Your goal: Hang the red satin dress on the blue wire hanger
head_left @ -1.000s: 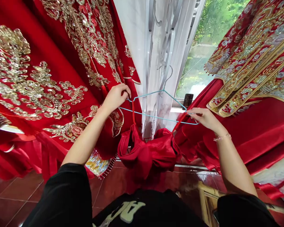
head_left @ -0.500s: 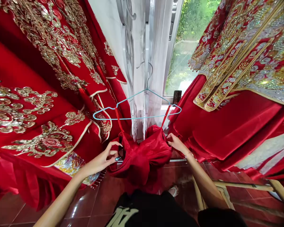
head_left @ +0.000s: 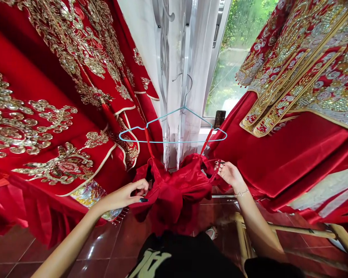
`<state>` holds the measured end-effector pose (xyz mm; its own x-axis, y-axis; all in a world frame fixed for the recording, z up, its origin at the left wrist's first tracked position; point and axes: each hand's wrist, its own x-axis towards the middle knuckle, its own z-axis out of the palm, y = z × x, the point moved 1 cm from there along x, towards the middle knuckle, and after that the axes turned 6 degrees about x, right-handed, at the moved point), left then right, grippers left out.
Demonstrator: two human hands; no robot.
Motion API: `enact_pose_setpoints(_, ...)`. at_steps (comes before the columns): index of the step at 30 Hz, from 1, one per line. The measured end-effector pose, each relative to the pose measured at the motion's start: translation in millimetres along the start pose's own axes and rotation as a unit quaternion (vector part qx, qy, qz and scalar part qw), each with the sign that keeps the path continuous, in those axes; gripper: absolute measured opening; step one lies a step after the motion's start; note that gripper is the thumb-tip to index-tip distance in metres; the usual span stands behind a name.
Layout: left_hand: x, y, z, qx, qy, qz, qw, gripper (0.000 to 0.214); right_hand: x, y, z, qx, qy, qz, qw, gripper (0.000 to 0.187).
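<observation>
A red satin dress [head_left: 174,197] hangs by two thin straps from a light blue hanger [head_left: 184,108] with a metal hook. At its left side, my left hand [head_left: 133,192] has curled fingers at the bodice edge and the thumb against the cloth; the fingertips are partly hidden. My right hand [head_left: 229,173] is closed on the dress's right back edge, drawing it outward. A row of small red loops shows along that edge by the fingers. The lower skirt falls out of sight behind my shirt.
Red gowns with gold beadwork [head_left: 65,166] hang at left, and a beaded red jacket [head_left: 301,77] with skirt at right. White metal bars [head_left: 182,77] stand behind the hanger, beside a window [head_left: 232,58]. A wooden frame [head_left: 301,230] stands at lower right.
My right hand has moved right and slightly up, pulling the dress's back edge out so its loops show. My left hand's fingers have curled in at the bodice. The view has shifted slightly.
</observation>
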<state>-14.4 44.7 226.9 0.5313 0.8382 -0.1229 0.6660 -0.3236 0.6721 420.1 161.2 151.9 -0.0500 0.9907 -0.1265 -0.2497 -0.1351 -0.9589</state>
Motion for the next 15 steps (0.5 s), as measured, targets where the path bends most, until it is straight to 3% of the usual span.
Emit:
enact_pose_setpoints(4, 1.2, -2.8, -15.0, 0.044, 0.055, 0.025, 0.997, 0.022, -14.4, -31.5, 15.7, 0.149, 0.000, -0.114, 0.982, 0.024)
enact_pose_setpoints(8, -0.6, -14.5, -22.9, 0.127, 0.156, 0.028, 0.979, 0.017, -18.8, -59.5, 30.7, 0.092, 0.001, -0.257, 0.962, 0.028)
enact_pose_setpoints(11, -4.1, -21.2, -23.7, 0.150, 0.299, -0.021, 0.942, 0.006, -7.9, -60.4, 32.5, 0.022, 0.108, -0.348, 0.931, 0.030)
enact_pose_setpoints(15, -7.2, -25.2, -21.6, 0.097, 0.456, -0.049, 0.883, 0.014, 18.0, -49.6, 27.9, -0.039, 0.234, -0.420, 0.876, 0.041)
